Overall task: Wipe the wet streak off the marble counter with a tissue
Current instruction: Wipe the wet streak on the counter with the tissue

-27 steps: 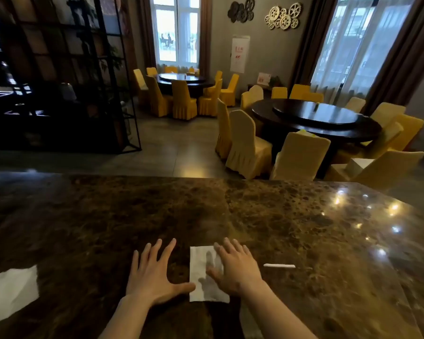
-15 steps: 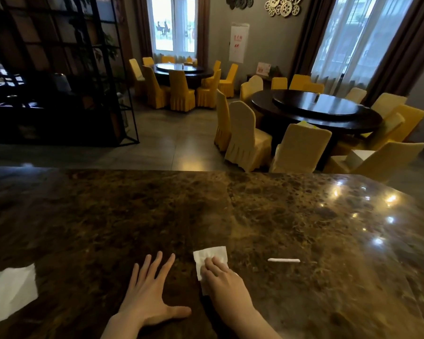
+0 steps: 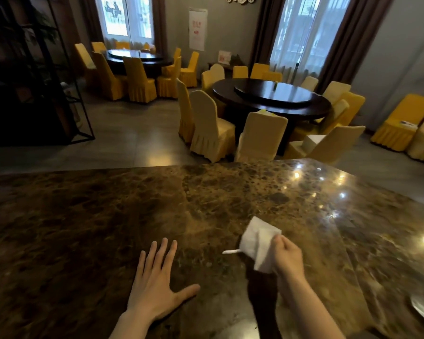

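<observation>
White tissue (image 3: 258, 243) pinched in right hand (image 3: 288, 256) over streak (image 3: 230, 252).

We look across a grey tiled floor (image 3: 132, 133) to two round dark wooden dining tables (image 3: 272, 99), each ringed by chairs in yellow fabric covers (image 3: 211, 130). Tall windows with sheer white curtains (image 3: 301, 33) and brown drapes glow in the grey wall (image 3: 230, 33). A black metal shelving frame (image 3: 34, 77) stands left.
</observation>
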A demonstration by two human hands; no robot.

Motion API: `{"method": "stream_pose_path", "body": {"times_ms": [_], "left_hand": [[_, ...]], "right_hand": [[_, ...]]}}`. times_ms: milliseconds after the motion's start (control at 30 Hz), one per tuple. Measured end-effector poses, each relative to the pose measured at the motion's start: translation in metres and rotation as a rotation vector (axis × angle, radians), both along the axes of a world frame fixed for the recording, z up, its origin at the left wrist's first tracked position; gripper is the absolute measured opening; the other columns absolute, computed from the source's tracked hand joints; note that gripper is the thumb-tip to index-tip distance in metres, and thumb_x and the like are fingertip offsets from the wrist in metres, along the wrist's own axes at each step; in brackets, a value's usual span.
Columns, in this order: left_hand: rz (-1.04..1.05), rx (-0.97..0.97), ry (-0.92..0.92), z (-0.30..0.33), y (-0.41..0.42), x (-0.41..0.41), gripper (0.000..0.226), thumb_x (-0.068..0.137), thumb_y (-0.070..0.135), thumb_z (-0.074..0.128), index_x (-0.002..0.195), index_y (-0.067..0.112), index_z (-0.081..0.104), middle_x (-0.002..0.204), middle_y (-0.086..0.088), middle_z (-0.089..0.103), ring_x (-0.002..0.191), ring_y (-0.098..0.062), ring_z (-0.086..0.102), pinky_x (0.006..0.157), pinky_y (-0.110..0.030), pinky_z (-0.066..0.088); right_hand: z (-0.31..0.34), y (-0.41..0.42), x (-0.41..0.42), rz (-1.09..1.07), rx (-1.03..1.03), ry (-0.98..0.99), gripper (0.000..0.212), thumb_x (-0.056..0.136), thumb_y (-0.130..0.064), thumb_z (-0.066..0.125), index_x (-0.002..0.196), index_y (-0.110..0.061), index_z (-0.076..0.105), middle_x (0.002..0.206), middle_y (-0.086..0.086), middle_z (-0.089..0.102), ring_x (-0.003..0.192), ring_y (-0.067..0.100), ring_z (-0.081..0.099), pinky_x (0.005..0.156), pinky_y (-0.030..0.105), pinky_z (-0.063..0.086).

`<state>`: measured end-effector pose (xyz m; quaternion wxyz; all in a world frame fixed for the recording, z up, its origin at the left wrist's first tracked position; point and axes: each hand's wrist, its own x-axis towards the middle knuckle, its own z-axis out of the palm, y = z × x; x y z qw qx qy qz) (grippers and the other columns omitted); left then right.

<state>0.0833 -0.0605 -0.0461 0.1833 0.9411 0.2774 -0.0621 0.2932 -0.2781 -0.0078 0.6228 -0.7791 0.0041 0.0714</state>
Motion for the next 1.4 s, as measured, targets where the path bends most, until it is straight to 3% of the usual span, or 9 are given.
{"method": "stream_pose_path", "body": {"times_ms": [167, 233, 300, 433, 633, 867, 1067, 1267, 1400], "left_hand": [[0.036, 0.144, 0.004, -0.019, -0.009, 0.016, 0.13, 0.06, 0.109, -0.009, 0.161, 0.03, -0.024, 0.173, 0.002, -0.029, 0.157, -0.024, -0.031, 0.13, -0.057, -0.016], [0.053, 0.159, 0.007, -0.025, -0.008, 0.017, 0.133, 0.055, 0.109, -0.016, 0.161, 0.029, -0.024, 0.173, 0.002, -0.026, 0.158, -0.023, -0.03, 0.13, -0.058, -0.014], [0.057, 0.159, 0.005, -0.029, -0.007, 0.018, 0.132, 0.056, 0.11, -0.015, 0.16, 0.029, -0.025, 0.174, 0.003, -0.025, 0.158, -0.022, -0.029, 0.131, -0.057, -0.013], [0.061, 0.17, 0.004, -0.031, -0.005, 0.019, 0.132, 0.058, 0.11, -0.012, 0.163, 0.029, -0.02, 0.175, 0.003, -0.022, 0.159, -0.022, -0.027, 0.131, -0.057, -0.012], [0.057, 0.194, 0.015, -0.034, -0.006, 0.018, 0.132, 0.058, 0.11, -0.013, 0.163, 0.03, -0.02, 0.175, 0.001, -0.023, 0.158, -0.023, -0.029, 0.131, -0.058, -0.012], [0.061, 0.179, -0.026, -0.04, -0.004, 0.017, 0.128, 0.065, 0.111, 0.001, 0.164, 0.031, -0.018, 0.174, 0.004, -0.023, 0.157, -0.02, -0.031, 0.13, -0.057, -0.015], [0.058, 0.194, -0.025, -0.039, -0.005, 0.017, 0.132, 0.061, 0.111, -0.008, 0.164, 0.029, -0.018, 0.176, 0.002, -0.019, 0.159, -0.022, -0.026, 0.131, -0.058, -0.01], [0.05, 0.16, -0.06, -0.043, -0.002, 0.016, 0.138, 0.059, 0.116, 0.012, 0.162, 0.029, -0.019, 0.174, 0.005, -0.023, 0.157, -0.02, -0.03, 0.13, -0.058, -0.014], [0.051, 0.17, -0.039, -0.042, -0.004, 0.017, 0.143, 0.056, 0.117, 0.01, 0.162, 0.027, -0.021, 0.174, 0.004, -0.024, 0.157, -0.02, -0.032, 0.13, -0.058, -0.015]], "right_hand": [[0.006, -0.033, 0.018, 0.077, -0.241, -0.238, 0.031, 0.106, -0.028, 0.046, 0.093, -0.019, 0.073, 0.086, 0.004, 0.073, 0.082, 0.029, 0.067, 0.071, 0.044, 0.051], [0.001, -0.025, 0.013, 0.196, -0.328, -0.349, 0.025, 0.105, -0.018, 0.05, 0.106, -0.017, 0.075, 0.116, 0.008, 0.074, 0.111, 0.03, 0.066, 0.091, 0.042, 0.05], [-0.009, -0.01, 0.005, 0.439, -0.439, -0.41, 0.027, 0.104, -0.017, 0.052, 0.125, -0.016, 0.071, 0.147, 0.002, 0.051, 0.142, 0.02, 0.041, 0.115, 0.035, 0.032], [-0.034, 0.019, -0.021, 0.863, -0.632, -0.496, 0.039, 0.108, -0.032, 0.041, 0.147, -0.032, 0.049, 0.165, -0.003, 0.024, 0.155, 0.017, 0.005, 0.124, 0.036, 0.001], [-0.048, 0.037, -0.05, 1.036, -0.857, -0.659, 0.059, 0.103, -0.058, 0.009, 0.159, -0.038, 0.007, 0.168, -0.004, -0.003, 0.153, 0.015, -0.017, 0.122, 0.036, -0.012], [-0.043, 0.0, -0.018, 0.632, -1.071, -0.475, 0.064, 0.106, -0.05, 0.014, 0.16, -0.018, 0.005, 0.169, 0.007, -0.005, 0.154, 0.021, -0.014, 0.127, 0.04, -0.003], [-0.05, 0.035, -0.075, 0.963, -0.879, -0.578, 0.074, 0.099, -0.061, -0.003, 0.16, -0.023, 0.01, 0.168, -0.003, -0.001, 0.153, 0.012, -0.016, 0.127, 0.042, -0.002], [-0.04, 0.008, -0.021, 0.595, -0.984, -0.446, 0.059, 0.108, -0.042, 0.017, 0.16, -0.015, 0.011, 0.169, 0.004, 0.0, 0.154, 0.016, -0.009, 0.122, 0.032, -0.009], [-0.046, 0.025, -0.047, 0.786, -0.892, -0.521, 0.061, 0.104, -0.039, 0.021, 0.16, -0.017, 0.012, 0.167, -0.002, -0.003, 0.155, 0.017, -0.009, 0.126, 0.037, -0.007]]}}
